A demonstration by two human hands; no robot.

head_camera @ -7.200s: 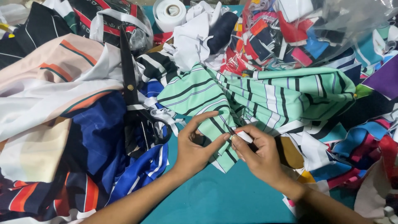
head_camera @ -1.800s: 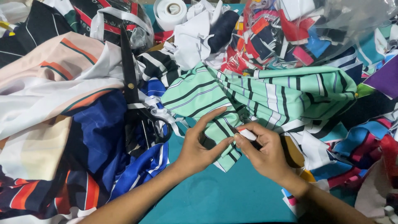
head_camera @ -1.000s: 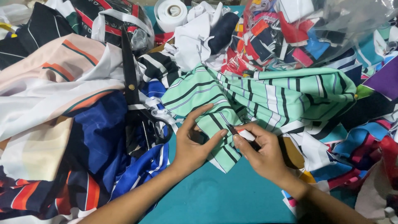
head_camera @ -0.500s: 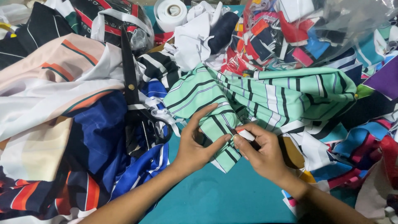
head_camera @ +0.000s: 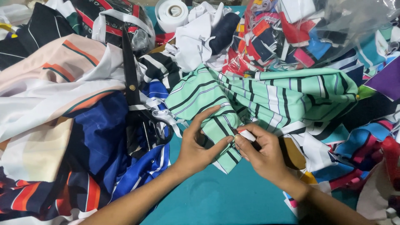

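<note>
Both hands (head_camera: 233, 146) pinching green striped cloth (head_camera: 266, 96) edge, teal tabletop (head_camera: 225, 200)

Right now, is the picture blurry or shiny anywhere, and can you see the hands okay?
In the head view, the left hand and right hand look sharp and evenly lit on the green striped cloth; the clear plastic bag at top right throws pale glare over the scraps inside; the black scissors stay crisp; the far corners look dimmer.

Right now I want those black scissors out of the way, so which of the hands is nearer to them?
Left. The left hand rests on the green striped cloth, just right of the scissors handles. The right hand is farther right, beyond the left one.
</note>
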